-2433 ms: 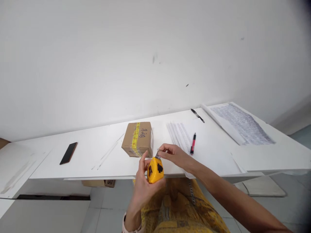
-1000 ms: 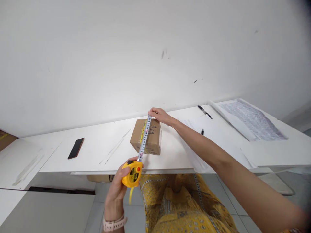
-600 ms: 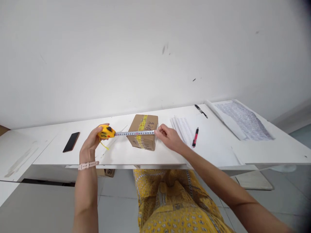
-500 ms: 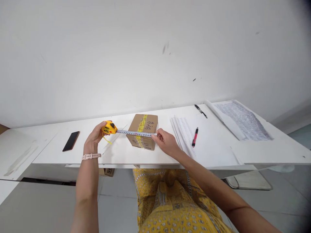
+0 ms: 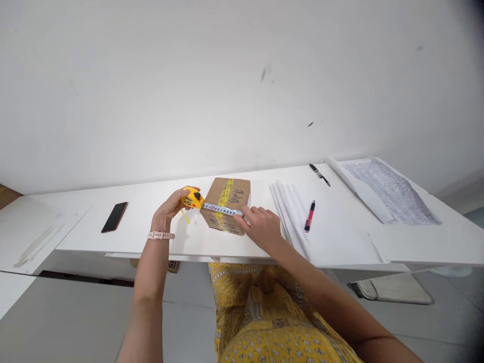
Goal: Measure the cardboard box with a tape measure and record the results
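Observation:
A small brown cardboard box [image 5: 217, 191] with yellow tape and dark handwriting on top stands on the white desk. My left hand [image 5: 171, 204] is wrapped round a yellow tape measure [image 5: 192, 197], just off the box's left side. From its case the metal blade [image 5: 219, 208] runs across the box along the front top edge. At the right front corner, my right hand [image 5: 262, 225] is closed on the blade's end, with thumb and fingers against the box; the blade tip is partly hidden by the fingers. A yellow strap hangs below the case.
A black phone [image 5: 114, 217] lies on the desk at left. Right of the box are a stack of papers [image 5: 328, 242], a red and black pen [image 5: 310, 216], a black pen [image 5: 319, 174] and a written sheet [image 5: 393, 191]. A white wall [image 5: 227, 91] rises behind.
My left hand has brought the tape measure case rightward, close to the box, and the exposed blade is shorter. My right hand stays at the box's right corner, its fingers now more over the top.

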